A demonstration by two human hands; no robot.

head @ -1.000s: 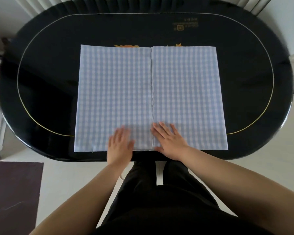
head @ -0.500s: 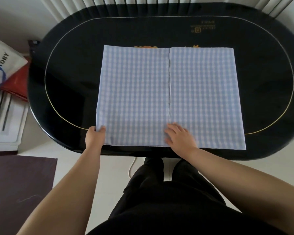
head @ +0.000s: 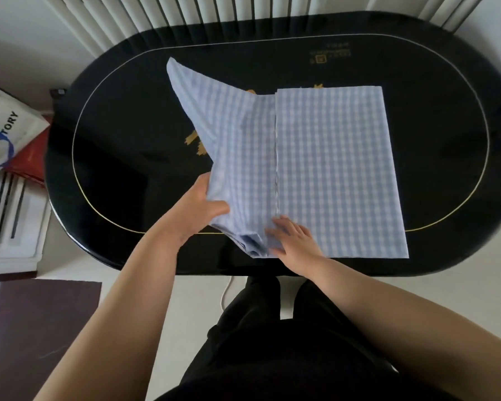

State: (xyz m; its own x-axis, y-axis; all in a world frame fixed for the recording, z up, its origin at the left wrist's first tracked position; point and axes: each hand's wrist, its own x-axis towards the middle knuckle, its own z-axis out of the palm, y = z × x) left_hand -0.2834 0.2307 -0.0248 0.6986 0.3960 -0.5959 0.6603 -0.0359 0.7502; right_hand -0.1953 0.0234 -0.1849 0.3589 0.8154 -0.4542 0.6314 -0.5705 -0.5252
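Your left hand point(head: 195, 211) grips the left half of the blue checked cloth point(head: 333, 169), thumb clamped on top, and holds it lifted off the black oval desk point(head: 122, 146), so its far corner stands up in the air. Your right hand point(head: 297, 241) lies flat, its fingers point(head: 282, 224) straight and spread, and presses the cloth down beside the centre seam at the near edge. The right half lies smooth on the desk. A white bag point(head: 3, 134) sits on the floor to your left.

Glossy black oval table point(head: 122, 169), blue checked cloth point(head: 336, 175) lying partly flat
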